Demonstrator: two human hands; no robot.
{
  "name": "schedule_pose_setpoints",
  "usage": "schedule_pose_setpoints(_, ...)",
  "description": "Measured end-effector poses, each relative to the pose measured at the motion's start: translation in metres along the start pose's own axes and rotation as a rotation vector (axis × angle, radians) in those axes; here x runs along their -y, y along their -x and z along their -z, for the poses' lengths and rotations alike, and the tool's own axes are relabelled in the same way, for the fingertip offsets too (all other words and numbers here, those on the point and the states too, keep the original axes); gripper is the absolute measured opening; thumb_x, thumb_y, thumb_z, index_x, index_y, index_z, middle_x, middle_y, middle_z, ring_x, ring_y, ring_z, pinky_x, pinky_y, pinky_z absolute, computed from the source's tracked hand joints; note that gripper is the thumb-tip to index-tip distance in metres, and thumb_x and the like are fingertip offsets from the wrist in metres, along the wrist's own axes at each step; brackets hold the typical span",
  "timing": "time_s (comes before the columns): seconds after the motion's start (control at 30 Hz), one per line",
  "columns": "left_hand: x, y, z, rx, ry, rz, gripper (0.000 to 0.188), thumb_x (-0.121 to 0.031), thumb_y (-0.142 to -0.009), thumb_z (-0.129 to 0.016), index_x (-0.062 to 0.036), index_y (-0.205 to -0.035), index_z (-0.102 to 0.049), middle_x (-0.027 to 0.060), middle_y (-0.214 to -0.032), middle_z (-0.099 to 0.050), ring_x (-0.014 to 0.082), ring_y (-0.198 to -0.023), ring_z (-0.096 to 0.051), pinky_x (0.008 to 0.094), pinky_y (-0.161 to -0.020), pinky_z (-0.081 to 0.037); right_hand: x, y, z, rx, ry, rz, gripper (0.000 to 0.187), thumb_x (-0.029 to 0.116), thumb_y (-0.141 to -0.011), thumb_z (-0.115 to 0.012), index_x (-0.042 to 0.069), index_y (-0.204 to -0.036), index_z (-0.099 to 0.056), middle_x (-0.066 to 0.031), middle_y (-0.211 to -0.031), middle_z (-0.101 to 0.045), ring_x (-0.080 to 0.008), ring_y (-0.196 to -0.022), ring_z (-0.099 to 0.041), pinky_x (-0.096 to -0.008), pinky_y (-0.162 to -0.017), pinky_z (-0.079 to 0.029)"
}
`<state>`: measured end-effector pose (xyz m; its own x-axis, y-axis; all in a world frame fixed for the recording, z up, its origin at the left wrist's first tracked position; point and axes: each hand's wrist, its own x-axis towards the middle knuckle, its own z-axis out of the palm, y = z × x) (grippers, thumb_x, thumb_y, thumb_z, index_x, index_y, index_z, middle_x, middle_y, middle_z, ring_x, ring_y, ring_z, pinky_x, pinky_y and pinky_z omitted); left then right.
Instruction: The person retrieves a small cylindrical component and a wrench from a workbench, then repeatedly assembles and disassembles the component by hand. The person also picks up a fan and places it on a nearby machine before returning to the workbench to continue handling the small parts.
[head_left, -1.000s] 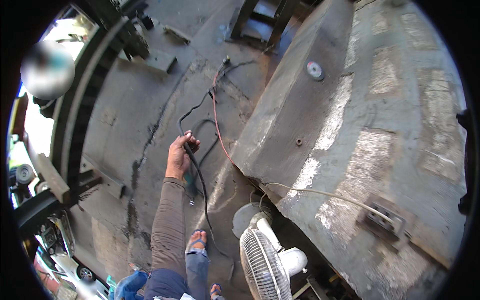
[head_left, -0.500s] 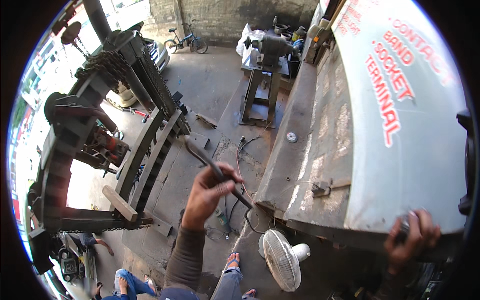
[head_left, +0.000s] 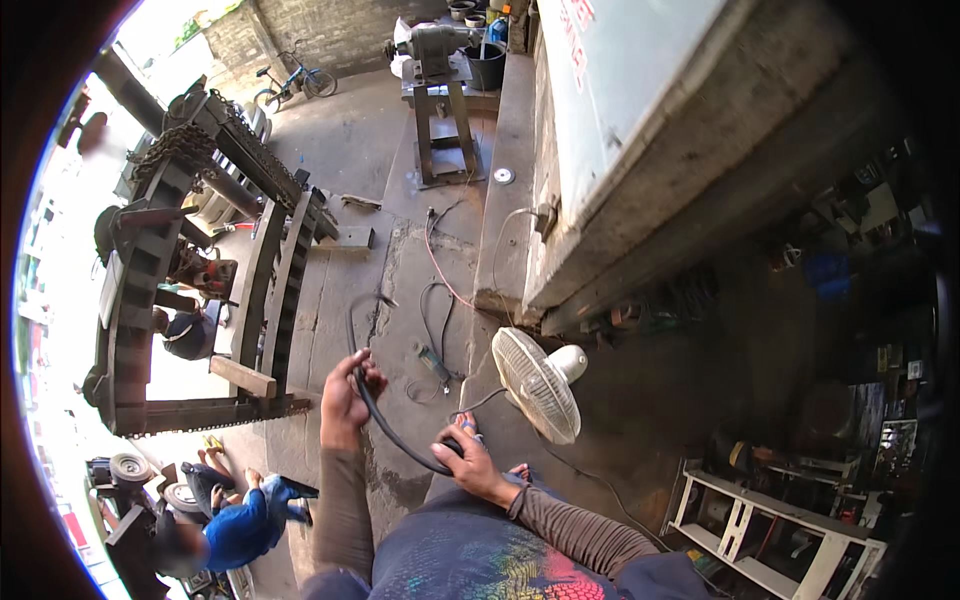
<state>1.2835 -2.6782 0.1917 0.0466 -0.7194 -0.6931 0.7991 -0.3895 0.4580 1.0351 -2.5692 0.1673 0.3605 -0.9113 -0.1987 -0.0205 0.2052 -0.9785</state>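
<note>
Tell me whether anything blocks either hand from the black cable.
Nothing visible does: the left hand and the right hand both hold the black cable directly. The green power tool lies on the floor beyond them, out of the way.

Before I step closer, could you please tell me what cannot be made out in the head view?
Head view: part of the black cable inside the right hand, hidden by its grip.
Head view: the cable's upper end, beyond the left hand, blurred.
Head view: the base of the white fan, hidden behind its cage.
Head view: the white panel, cut off by the top edge.
Head view: the blue item at right, too dim.
</note>
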Motion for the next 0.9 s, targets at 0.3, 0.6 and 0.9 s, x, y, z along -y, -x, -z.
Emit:
schedule_pose_setpoints(0.3,0.02,-0.069,0.082,-0.296,-0.18,0.07,0.015,-0.013,-0.097,-0.063,-0.0055,-0.085,-0.059,0.0066,-0.073,-0.057,0.0227,-0.063,-0.057,0.044,-0.069,-0.054,-0.115,0.208,0.103,-0.513,-0.155,-0.481,0.021,0.027,-0.099,-0.066,0.008,-0.095,-0.059,0.0016,-0.078,-0.057,-0.0067,-0.056,-0.05,-0.0237,-0.039,-0.034)
schedule_pose_setpoints(0.6,0.039,-0.097,-0.067,0.065,-0.701,-0.201,0.029,-0.025,-0.102,-0.065,-0.0037,-0.121,-0.063,0.0022,-0.074,-0.056,0.0112,-0.052,-0.05,0.0301,-0.047,-0.047,-0.128,0.245,0.139,-0.684,0.224,-0.368,0.019,0.021,-0.099,-0.066,0.005,-0.096,-0.058,-0.0029,-0.078,-0.064,-0.0129,-0.076,-0.062,-0.0312,-0.071,-0.05)
schedule_pose_setpoints(0.9,0.039,-0.229,-0.192,0.435,-1.015,-0.188,0.028,-0.016,-0.096,-0.067,-0.0014,-0.12,-0.068,0.0028,-0.091,-0.07,0.0089,-0.069,-0.06,0.0251,-0.066,-0.052,-0.176,0.2,0.166,-0.861,0.008,-0.568,0.018,0.02,-0.102,-0.064,0.007,-0.097,-0.054,-0.0061,-0.078,-0.066,-0.0137,-0.061,-0.062,-0.028,-0.053,-0.05)
